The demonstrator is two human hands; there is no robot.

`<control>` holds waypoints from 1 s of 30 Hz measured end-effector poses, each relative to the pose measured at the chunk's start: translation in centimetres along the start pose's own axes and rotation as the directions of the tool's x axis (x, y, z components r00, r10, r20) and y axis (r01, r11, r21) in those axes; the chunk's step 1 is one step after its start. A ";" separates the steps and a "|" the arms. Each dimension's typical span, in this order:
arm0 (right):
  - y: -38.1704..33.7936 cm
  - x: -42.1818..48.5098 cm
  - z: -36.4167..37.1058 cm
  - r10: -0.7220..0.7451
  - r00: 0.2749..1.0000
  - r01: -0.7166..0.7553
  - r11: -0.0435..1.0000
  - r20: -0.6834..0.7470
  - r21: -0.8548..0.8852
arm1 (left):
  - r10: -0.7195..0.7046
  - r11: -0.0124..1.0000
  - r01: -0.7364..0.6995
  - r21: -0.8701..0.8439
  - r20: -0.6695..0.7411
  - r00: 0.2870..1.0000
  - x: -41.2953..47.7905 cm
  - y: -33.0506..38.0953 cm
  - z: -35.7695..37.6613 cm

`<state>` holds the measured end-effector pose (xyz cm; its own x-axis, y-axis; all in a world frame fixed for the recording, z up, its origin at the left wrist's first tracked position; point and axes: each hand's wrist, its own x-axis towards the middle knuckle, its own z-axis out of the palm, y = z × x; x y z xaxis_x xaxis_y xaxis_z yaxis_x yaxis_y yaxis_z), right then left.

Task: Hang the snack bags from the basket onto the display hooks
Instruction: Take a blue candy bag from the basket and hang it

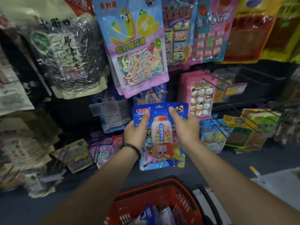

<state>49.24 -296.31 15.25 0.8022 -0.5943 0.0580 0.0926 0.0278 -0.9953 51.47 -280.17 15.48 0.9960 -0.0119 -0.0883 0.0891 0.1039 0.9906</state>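
A blue snack bag point(162, 137) printed with a gumball machine is held upright in front of the display wall. My left hand point(138, 129) grips its left edge, thumb on the front near the top corner. My right hand point(185, 125) grips the right edge, thumb by the hang hole. The bag's top sits just below another blue bag of the same kind point(152, 95) hanging on the rack. The red basket point(180, 192) stands below my forearms with more blue bags point(149, 215) inside.
Packed hanging bags surround the spot: sunflower seeds point(68, 59) at left, pastel candy strings point(138, 51) above, a pink snowman marshmallow bag point(199, 96) at right. Bare black wire hooks point(246, 73) jut out at right. A white box point(282, 189) lies at lower right.
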 end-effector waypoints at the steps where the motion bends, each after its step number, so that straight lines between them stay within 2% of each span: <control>1: -0.3 0.7 0.1 -0.009 1.000 0.009 1.000 -0.004 0.001 | 0.007 1.000 -0.007 -0.009 -0.023 1.000 0.5 0.2 0.6; 6: -1.4 3.0 0.6 -0.043 0.998 0.039 0.995 -0.037 -0.092 | 0.041 0.998 -0.047 -0.032 -0.149 0.988 2.4 0.3 2.5; 17: -1.5 4.0 1.5 -0.068 0.994 0.057 0.991 -0.087 -0.121 | 0.069 0.998 -0.070 -0.003 -0.180 0.981 3.8 0.4 2.9; 24: -0.8 5.0 1.9 -0.163 0.986 0.156 0.977 -0.038 -0.146 | 0.055 0.998 -0.059 -0.011 -0.224 0.973 4.5 0.1 3.0; 30: -0.3 7.7 2.8 -0.139 0.989 0.148 0.960 0.050 -0.239 | 0.034 0.994 -0.012 0.106 -0.216 0.976 6.7 0.5 2.6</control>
<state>57.04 -298.70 16.22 0.8101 -0.5511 0.2001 0.0661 -0.2533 -0.9651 58.16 -282.81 15.67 0.9755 0.2068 -0.0747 0.0767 -0.0017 0.9971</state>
